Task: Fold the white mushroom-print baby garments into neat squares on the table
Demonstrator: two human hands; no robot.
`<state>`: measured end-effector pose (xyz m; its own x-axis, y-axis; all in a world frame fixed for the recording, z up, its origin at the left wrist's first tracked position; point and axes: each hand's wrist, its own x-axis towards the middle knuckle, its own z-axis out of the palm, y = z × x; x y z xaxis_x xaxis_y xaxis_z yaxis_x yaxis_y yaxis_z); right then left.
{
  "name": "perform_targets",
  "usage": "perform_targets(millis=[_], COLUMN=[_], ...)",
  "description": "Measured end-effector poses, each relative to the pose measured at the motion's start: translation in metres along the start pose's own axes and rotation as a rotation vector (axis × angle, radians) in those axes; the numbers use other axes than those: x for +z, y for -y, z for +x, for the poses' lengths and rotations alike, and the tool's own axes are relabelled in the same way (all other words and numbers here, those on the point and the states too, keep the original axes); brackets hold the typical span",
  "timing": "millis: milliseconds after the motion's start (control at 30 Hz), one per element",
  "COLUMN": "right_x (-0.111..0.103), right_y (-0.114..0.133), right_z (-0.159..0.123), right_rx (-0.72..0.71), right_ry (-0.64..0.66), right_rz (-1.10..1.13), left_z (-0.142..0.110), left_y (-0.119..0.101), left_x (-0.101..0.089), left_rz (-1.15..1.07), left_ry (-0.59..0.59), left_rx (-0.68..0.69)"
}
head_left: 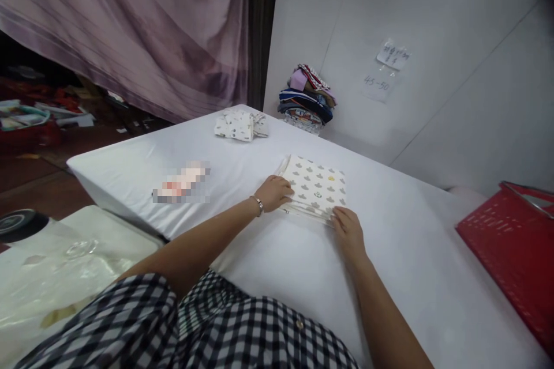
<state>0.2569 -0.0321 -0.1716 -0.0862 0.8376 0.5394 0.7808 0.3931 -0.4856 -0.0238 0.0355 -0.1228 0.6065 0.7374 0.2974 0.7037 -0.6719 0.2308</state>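
Observation:
A folded white cloth (318, 181) with grey cloud-like prints and a small yellow print lies on the white-covered table (277, 277). Several layers show along its near and left edges. My left hand (273, 192), with a bracelet at the wrist, has its fingers closed over the left edge near the front corner; its thumb is mostly hidden. At the near right corner, my right hand (348, 229) pinches the cloth between its fingertips. Farther back on the table sits another bundled white cloth (236, 125) with small dark prints.
A blurred-out item (182, 181) lies left on the table. Folded fabrics (306, 98) are stacked by the back wall. A red basket (511, 253) stands at the right. Clear plastic bags (78, 265) lie on a white surface at lower left. A mauve curtain (173, 23) hangs behind.

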Motion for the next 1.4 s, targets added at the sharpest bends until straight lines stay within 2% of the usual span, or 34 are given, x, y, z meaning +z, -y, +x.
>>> perform_targets(millis=[67,233,333,467,700,967,1033,1133,1200,1333,1400], right_x=[0.0,-0.002,-0.005,-0.008,-0.012,-0.015,-0.014,-0.011,-0.008,-0.006,-0.006], right_y=[0.002,0.006,0.006,0.006,0.005,0.004,0.004,0.002,0.001,-0.001,-0.001], right_z=[0.002,0.002,0.0,-0.003,-0.004,-0.004,-0.003,-0.001,0.0,-0.001,-0.002], right_rx=[0.02,0.07,0.03,-0.028,-0.12,-0.109,-0.104,-0.125,-0.153,-0.202,-0.205], right_ry=[0.003,-0.11,-0.072,-0.011,0.045,0.061,0.033,-0.09,-0.124,-0.01,0.008], right_rz=[-0.019,0.009,-0.027,-0.069,-0.125,-0.122,-0.118,-0.147,-0.182,-0.194,-0.185], left_z=[0.004,0.0,-0.012,-0.021,-0.019,-0.01,-0.005,0.001,0.001,-0.011,-0.017], left_y=[-0.005,-0.016,-0.015,-0.01,-0.005,-0.004,-0.005,-0.005,-0.002,0.004,0.005], left_x=[-0.004,-0.004,0.005,0.012,0.01,0.006,0.001,-0.002,0.002,0.017,0.022], left_rz=[0.04,0.093,0.094,0.128,0.147,0.138,0.183,0.272,0.322,0.36,0.36], left_ry=[-0.008,-0.16,-0.118,-0.094,-0.073,-0.024,-0.039,-0.152,-0.207,-0.17,-0.166], left_rx=[0.014,0.089,0.149,0.147,0.147,0.092,0.119,0.151,0.169,0.222,0.21])
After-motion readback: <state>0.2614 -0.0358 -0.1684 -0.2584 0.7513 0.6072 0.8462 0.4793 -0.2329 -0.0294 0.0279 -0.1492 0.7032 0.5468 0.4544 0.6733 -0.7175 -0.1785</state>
